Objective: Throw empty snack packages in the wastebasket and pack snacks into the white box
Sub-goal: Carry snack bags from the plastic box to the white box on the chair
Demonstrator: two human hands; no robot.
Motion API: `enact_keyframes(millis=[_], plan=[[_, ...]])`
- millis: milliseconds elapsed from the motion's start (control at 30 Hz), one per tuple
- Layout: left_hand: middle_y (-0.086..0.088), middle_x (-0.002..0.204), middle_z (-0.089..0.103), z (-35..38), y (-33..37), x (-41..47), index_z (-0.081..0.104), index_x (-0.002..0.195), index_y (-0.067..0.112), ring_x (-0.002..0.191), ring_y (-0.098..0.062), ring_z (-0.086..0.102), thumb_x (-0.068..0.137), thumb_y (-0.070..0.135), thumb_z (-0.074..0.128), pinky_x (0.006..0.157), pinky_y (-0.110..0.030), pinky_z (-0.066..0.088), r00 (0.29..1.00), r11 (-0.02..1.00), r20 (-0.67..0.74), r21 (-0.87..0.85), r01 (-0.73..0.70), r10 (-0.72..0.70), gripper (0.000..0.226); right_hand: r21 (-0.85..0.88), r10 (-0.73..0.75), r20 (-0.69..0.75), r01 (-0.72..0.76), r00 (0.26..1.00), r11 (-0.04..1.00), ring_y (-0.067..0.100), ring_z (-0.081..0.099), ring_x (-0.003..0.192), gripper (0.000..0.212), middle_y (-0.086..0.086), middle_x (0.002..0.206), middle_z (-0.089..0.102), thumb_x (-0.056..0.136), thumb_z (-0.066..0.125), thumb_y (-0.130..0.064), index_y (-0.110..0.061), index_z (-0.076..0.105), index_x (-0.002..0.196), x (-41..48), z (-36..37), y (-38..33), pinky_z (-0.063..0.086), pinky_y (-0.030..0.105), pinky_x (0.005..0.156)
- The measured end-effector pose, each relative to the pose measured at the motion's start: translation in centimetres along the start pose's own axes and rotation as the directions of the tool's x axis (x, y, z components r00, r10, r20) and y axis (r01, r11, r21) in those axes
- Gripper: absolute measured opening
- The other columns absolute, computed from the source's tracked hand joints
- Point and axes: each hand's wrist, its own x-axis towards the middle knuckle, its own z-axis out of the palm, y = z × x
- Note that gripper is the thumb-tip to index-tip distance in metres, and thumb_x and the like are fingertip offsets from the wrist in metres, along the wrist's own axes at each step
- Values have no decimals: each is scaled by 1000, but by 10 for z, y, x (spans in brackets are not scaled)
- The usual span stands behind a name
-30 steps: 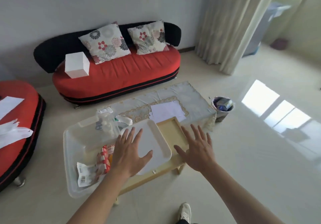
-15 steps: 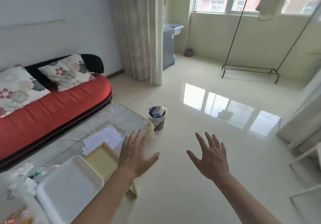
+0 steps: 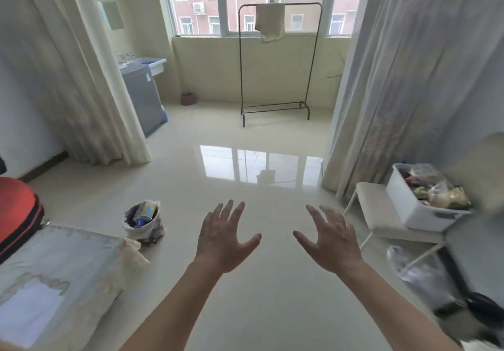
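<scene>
— Head view: left hand [image 3: 227,237] and right hand [image 3: 331,241] raised over bare floor [image 3: 261,165], fingers spread wide, each grip open and holding nothing; neither touching anything.

— Task's things, where?

— Wastebasket [image 3: 143,224] low on the left, standing on the floor just beside the cloth-covered table [image 3: 60,263]; lined with a bag, already carrying crumpled wrappers, a blue one uppermost. White box [image 3: 421,209] far right, resting on a pale stool [image 3: 381,211]; heaped with bagged snacks [image 3: 436,187], some rising above the rim. Both well apart from the hands.

— Handling, by best guess?

— Packets probably light, soft and crinkly, film likely slick; best pinched at a sealed edge or corner, not squeezed across the middle, since contents may crush. Box looks stiff plastic; rim or the two short ends seem the sound places for hold, both hands, kept level because of the overfull load. Basket light and liable to tip if knocked; liner loose at the lip.

— Anything else nearby?

— Clear plastic bag [image 3: 425,274] slumped on the floor under the stool; blurred, contents hard to tell. Clothes rack [image 3: 275,59] by the window, far off.
</scene>
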Motion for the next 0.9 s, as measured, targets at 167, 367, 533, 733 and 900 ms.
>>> enact_keyframes(millis=[167,367,533,733,900], plan=[[4,171,10,16,71,60,10,162,37,158,-20,3,88,78,39,128,-42,4,988,989,49,-20,-146,147,90,-71,143,-33,-145,989,987,27,21,150,93,3,158,33,74,11,-85,-37,27,152,10,-23,69,22,50,118],[4,171,7,44,142,130,12,162,36,158,-19,-3,90,78,38,128,-43,0,936,943,111,-11,-334,333,87,-106,290,-71,-296,954,949,29,11,153,96,6,165,22,73,4,-83,-37,19,156,22,-47,130,15,55,121],[4,171,11,70,201,200,16,161,36,158,-20,-2,90,77,39,128,-42,0,879,885,105,-72,-460,465,85,-96,404,-109,-414,908,905,29,5,155,81,7,167,13,90,26,-75,-35,12,159,56,-70,178,13,55,122],[5,171,12,95,275,298,16,161,37,158,-19,1,76,86,21,128,-41,2,798,798,87,-167,-579,597,98,-105,520,-191,-544,833,832,30,7,155,83,4,168,13,87,20,-77,-38,8,159,110,-93,229,18,57,120],[5,171,11,117,333,371,16,161,36,158,-19,0,84,84,31,128,-42,3,710,707,71,-202,-677,700,91,-108,632,-235,-666,738,738,30,5,155,81,3,169,8,90,25,-78,-41,1,158,151,-111,273,14,59,121]])
